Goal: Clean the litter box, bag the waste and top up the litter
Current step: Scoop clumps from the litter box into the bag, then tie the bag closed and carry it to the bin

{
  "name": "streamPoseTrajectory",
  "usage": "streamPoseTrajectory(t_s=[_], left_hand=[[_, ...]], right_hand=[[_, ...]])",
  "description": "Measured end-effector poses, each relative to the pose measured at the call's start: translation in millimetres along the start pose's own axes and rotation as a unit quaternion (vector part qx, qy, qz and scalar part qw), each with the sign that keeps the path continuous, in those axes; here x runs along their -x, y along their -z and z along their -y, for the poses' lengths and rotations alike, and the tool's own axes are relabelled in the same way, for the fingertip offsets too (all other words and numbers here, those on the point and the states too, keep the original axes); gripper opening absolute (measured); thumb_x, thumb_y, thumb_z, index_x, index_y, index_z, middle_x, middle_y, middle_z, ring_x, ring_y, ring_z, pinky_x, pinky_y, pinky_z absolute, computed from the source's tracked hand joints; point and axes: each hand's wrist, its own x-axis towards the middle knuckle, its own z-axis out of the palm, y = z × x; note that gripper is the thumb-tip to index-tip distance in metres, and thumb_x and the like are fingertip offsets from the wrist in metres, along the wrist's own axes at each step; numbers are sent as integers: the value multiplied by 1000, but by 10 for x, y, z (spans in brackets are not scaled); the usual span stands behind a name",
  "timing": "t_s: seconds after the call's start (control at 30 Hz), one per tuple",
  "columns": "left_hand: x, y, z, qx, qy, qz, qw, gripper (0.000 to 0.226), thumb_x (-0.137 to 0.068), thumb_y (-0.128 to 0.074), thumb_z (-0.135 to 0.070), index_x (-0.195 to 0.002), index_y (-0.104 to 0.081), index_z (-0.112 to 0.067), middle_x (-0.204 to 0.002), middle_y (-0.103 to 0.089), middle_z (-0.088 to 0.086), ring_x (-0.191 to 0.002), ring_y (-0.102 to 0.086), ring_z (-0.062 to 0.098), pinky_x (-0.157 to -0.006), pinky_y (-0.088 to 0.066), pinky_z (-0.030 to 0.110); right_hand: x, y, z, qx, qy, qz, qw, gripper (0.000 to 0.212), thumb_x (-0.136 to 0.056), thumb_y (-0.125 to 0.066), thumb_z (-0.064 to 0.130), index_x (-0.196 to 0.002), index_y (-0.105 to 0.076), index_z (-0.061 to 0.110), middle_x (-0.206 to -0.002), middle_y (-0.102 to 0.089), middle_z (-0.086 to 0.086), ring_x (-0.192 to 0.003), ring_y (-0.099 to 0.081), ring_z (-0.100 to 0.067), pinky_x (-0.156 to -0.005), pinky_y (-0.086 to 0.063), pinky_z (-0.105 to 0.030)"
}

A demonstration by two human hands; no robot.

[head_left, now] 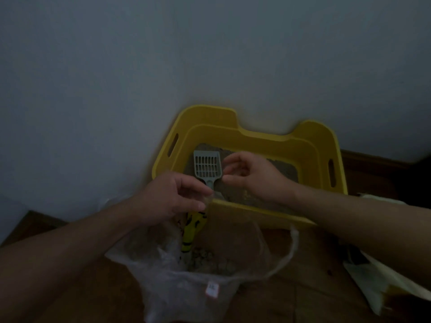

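Observation:
A yellow litter box (324, 145) stands against the wall, with sandy litter (235, 190) inside. A grey slotted scoop (206, 167) lies in the litter, handle toward me. In front of the box a clear plastic bag (186, 283) sits open on the floor with clumps of waste (205, 255) and a yellow printed wrapper (192, 231) in it. My left hand (170, 197) pinches the bag's upper edge near the box's front rim. My right hand (249, 176) hovers over the litter beside the scoop, fingers loosely curled; whether it holds the thin film I cannot tell.
The floor (303, 287) is dark wood. A white paper or plastic sack (382, 283) lies at the right. A pale wall (140, 66) runs behind and left of the box, with a wooden skirting (373, 159) at the right.

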Motion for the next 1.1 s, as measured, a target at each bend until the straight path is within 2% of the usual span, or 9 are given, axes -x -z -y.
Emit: streamPoseTrajectory(t_s=[0.17, 0.3, 0.43, 0.57, 0.7, 0.83, 0.9, 1.0, 1.1], left_hand=[[212, -31, -77, -20, -12, 13, 1000, 38, -75, -75, 6, -85, -80, -30, -94, -78, 6, -85, -71, 14, -74, -56, 21], [420, 0, -129, -13, -19, 16, 1000, 41, -77, -71, 7, -85, -81, -31, -93, -79, 0, -87, -73, 12, -76, -58, 21], [545, 19, -150, 9, -32, -3, 999, 43, -78, -67, 14, -84, -81, -26, -88, -79, 1, -82, -74, 10, -71, -57, 17], [611, 82, -156, -6, -52, -14, 999, 41, -77, -70, 12, -86, -80, -26, -90, -79, 2, -84, -74, 12, -74, -58, 19], [656, 107, -153, -53, -71, -14, 996, 47, -76, -73, 11, -94, -79, -32, -98, -78, -5, -94, -73, 9, -82, -56, 19], [724, 208, -157, -306, -135, -46, 941, 67, -77, -82, -9, -125, -54, -45, -115, -67, -21, -109, -60, -8, -91, -41, 4], [773, 318, -119, -380, -111, -84, 915, 72, -77, -82, -20, -139, -48, -38, -123, -63, -14, -115, -57, 1, -95, -43, 15], [877, 451, -31, -466, -44, -155, 870, 70, -80, -77, -33, -143, -46, -25, -132, -60, 1, -120, -57, 22, -99, -46, 37], [985, 423, -2, -492, 11, -199, 848, 67, -82, -72, -38, -141, -45, -22, -131, -60, 7, -114, -59, 28, -94, -49, 42]], right_hand=[[595, 166, 156, 13, 35, 24, 999, 41, -82, -78, 17, -118, -58, 22, -107, -68, 3, -97, -67, -10, -86, -56, -24], [1021, 228, 172, 145, 32, 62, 987, 49, -82, -77, 32, -126, -57, 29, -113, -65, 15, -102, -63, 0, -90, -54, -22], [1243, 274, 88, 267, -5, 43, 963, 51, -81, -77, 42, -126, -56, 30, -114, -60, 14, -99, -59, -4, -85, -53, -25], [1330, 270, -29, 349, -70, 71, 932, 28, -83, -75, 40, -105, -61, 30, -96, -62, 12, -83, -58, -3, -71, -49, -24], [1374, 235, -27, 313, -45, 71, 946, 7, -88, -72, 29, -94, -68, 29, -83, -65, 10, -76, -61, -2, -67, -51, -21], [1365, 213, 54, 247, -15, 59, 967, 8, -90, -69, 28, -88, -65, 35, -79, -65, 12, -76, -60, 6, -59, -45, -14], [1353, 207, 72, 210, -17, 50, 976, 5, -90, -69, 29, -89, -67, 34, -80, -67, 8, -75, -62, 1, -62, -50, -20], [1335, 194, 100, 171, -6, 43, 984, 3, -88, -69, 33, -90, -70, 31, -80, -69, 4, -73, -65, -8, -69, -58, -33], [1316, 155, 161, 153, 1, 39, 987, 5, -88, -68, 35, -88, -71, 31, -77, -68, 3, -69, -63, -8, -62, -55, -27]])
